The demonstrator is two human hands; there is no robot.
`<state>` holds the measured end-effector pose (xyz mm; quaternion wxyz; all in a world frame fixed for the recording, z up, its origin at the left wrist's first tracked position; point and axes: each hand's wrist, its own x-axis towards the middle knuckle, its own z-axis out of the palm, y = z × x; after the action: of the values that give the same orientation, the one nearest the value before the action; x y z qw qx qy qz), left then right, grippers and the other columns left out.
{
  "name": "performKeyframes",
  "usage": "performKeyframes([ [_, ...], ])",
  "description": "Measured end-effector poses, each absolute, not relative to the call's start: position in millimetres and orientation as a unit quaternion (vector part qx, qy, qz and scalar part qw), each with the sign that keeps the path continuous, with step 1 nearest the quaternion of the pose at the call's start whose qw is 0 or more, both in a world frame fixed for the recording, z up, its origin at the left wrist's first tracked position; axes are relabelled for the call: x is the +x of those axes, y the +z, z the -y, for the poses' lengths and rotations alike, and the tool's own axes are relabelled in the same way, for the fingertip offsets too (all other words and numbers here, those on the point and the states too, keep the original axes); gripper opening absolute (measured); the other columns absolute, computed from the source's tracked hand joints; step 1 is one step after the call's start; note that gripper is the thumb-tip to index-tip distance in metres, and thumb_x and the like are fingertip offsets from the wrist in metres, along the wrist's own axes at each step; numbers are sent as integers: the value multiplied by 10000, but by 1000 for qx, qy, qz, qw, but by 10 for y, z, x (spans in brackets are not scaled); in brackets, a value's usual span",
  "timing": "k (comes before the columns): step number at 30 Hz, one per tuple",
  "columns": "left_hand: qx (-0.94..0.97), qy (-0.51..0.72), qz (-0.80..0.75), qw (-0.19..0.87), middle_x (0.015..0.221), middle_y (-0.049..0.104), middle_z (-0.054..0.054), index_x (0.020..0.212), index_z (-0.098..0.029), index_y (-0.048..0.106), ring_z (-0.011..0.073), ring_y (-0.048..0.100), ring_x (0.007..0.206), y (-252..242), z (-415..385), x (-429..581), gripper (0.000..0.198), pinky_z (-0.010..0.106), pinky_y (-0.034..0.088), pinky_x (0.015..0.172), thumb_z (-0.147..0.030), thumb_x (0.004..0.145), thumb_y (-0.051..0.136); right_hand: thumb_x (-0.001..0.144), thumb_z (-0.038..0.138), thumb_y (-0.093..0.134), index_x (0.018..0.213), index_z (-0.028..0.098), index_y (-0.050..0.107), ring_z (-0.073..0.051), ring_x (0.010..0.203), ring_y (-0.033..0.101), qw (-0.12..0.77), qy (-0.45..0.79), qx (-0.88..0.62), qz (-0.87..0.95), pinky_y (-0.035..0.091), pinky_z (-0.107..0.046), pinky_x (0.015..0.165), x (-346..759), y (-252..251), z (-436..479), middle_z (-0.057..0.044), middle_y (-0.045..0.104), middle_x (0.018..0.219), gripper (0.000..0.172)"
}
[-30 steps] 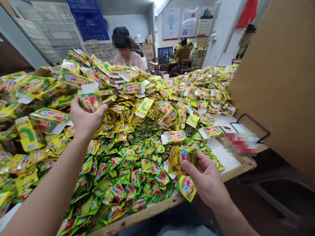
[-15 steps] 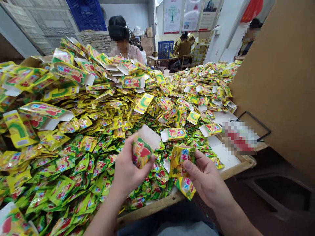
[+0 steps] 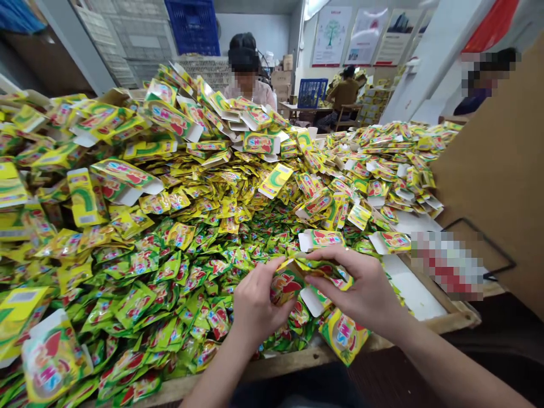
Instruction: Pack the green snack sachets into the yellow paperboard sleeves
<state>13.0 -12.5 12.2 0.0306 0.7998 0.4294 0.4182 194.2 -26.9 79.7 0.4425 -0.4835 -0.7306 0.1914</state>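
My left hand [image 3: 257, 306] is closed around a small printed cardboard box [image 3: 284, 289], tilted with its open end toward the right. My right hand [image 3: 369, 292] pinches a yellow foil sachet [image 3: 319, 266] at the mouth of that box. How far the sachet is inside, I cannot tell. Under my right hand a yellow fruit-print pack [image 3: 344, 335] lies over the wooden table edge. Green sachets [image 3: 136, 306] are heaped left of my hands, and another printed box [image 3: 326, 239] lies just beyond them.
Yellow sachets and open boxes [image 3: 170, 116] form a high pile at the back. A wooden rim [image 3: 457, 320] edges the table. To the right stand a large cardboard sheet [image 3: 497, 170] and a black wire frame [image 3: 505, 249]. A person [image 3: 250, 85] sits across the pile; others are farther back.
My hands have come together: the right hand has brought the sachet leftward to the box's open end. The box has turned in my left hand. The view has shifted left.
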Motion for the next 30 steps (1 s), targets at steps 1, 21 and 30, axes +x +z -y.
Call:
performKeyframes([
  [1, 792, 422, -440, 37, 1026, 657, 70, 1197, -213, 430, 213, 652, 877, 109, 123, 137, 497, 304, 528, 737, -343, 754, 615, 748, 234, 680, 934, 220, 665, -176, 787, 672, 437, 193, -473, 740, 530, -274, 702, 1926, 792, 270, -26, 722, 874, 187],
  [21, 771, 413, -465, 135, 1012, 661, 74, 1160, -183, 443, 216, 663, 888, 24, 137, 52, 509, 310, 553, 735, -322, 709, 633, 711, 287, 692, 813, 162, 639, -148, 663, 550, 331, 276, -523, 736, 426, -258, 575, 1725, 723, -134, -21, 624, 717, 170],
  [30, 766, 416, -488, 36, 1027, 653, 91, 1220, -180, 424, 243, 654, 894, -44, 125, 95, 574, 338, 555, 722, -312, 702, 633, 796, 299, 567, 805, 155, 688, -116, 556, 538, 334, 276, -508, 744, 405, -228, 504, 1740, 814, -100, -23, 647, 662, 188],
])
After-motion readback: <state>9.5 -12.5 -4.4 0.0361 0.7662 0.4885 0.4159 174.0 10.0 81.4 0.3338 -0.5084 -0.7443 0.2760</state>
